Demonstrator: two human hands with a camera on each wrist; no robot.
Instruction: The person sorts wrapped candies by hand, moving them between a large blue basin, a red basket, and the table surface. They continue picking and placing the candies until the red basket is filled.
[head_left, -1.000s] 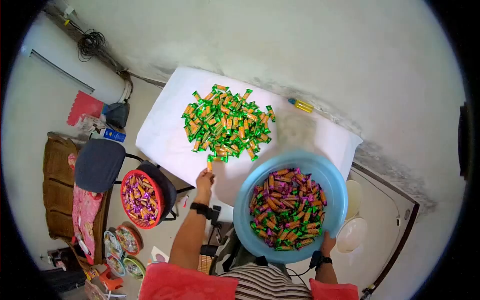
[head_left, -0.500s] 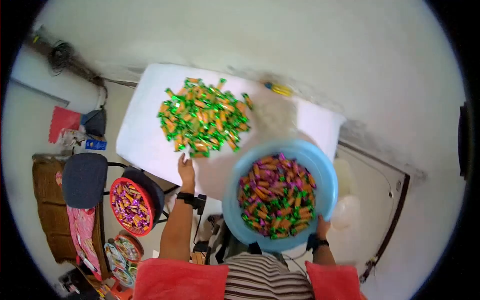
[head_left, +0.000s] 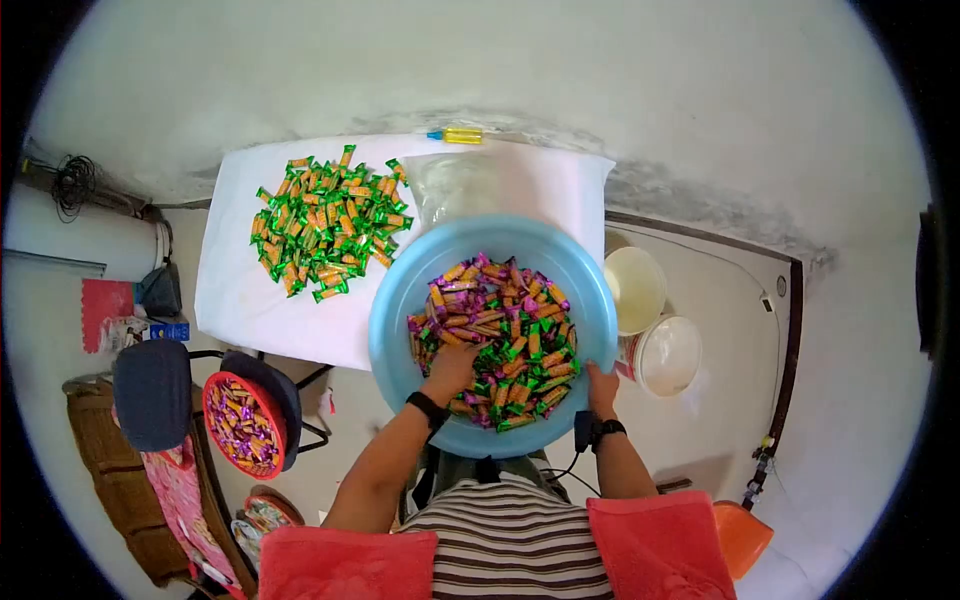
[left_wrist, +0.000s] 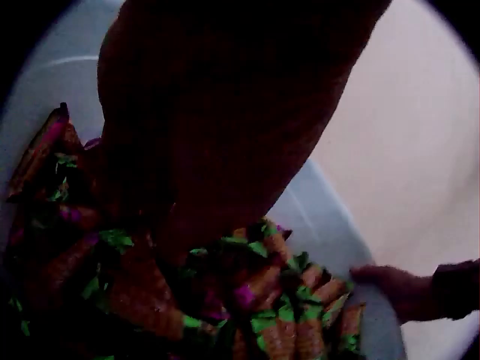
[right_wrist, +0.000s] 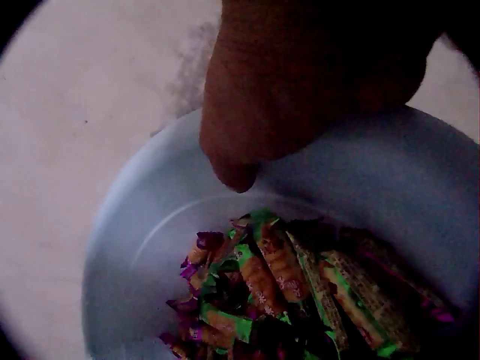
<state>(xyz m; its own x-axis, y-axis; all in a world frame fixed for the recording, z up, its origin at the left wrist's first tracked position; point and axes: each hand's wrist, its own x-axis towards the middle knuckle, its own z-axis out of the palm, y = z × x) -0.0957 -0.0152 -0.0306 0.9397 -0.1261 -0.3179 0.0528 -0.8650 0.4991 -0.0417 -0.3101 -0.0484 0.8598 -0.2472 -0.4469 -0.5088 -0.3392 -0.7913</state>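
Observation:
A blue plastic basin [head_left: 400, 275] holds a heap of wrapped snack sticks [head_left: 520, 310], some in purple-ended wrappers and some in green. My left hand [head_left: 452, 372] reaches down into this heap near its left side. Its fingertips are hidden among the wrappers, and I cannot tell whether they grasp any. On the basin's near right rim, my right hand [head_left: 602, 390] grips the edge, its thumb [right_wrist: 236, 176] over the inner wall. Green-wrapped snack sticks [head_left: 325, 220] lie in a loose pile on the white-covered table [head_left: 250, 325], left of the basin.
A clear plastic bag [head_left: 455, 185] and a yellow bottle [head_left: 462, 135] lie along the table's wall side. Left of the table, a red basket [head_left: 210, 420] of purple-wrapped sticks sits on a dark chair [head_left: 290, 400]. Pale buckets [head_left: 668, 355] stand on the floor to the right.
My left hand has moved from the green pile's near edge, where it held a stick, into the basin. The view has shifted right, and my right hand has stayed on the rim.

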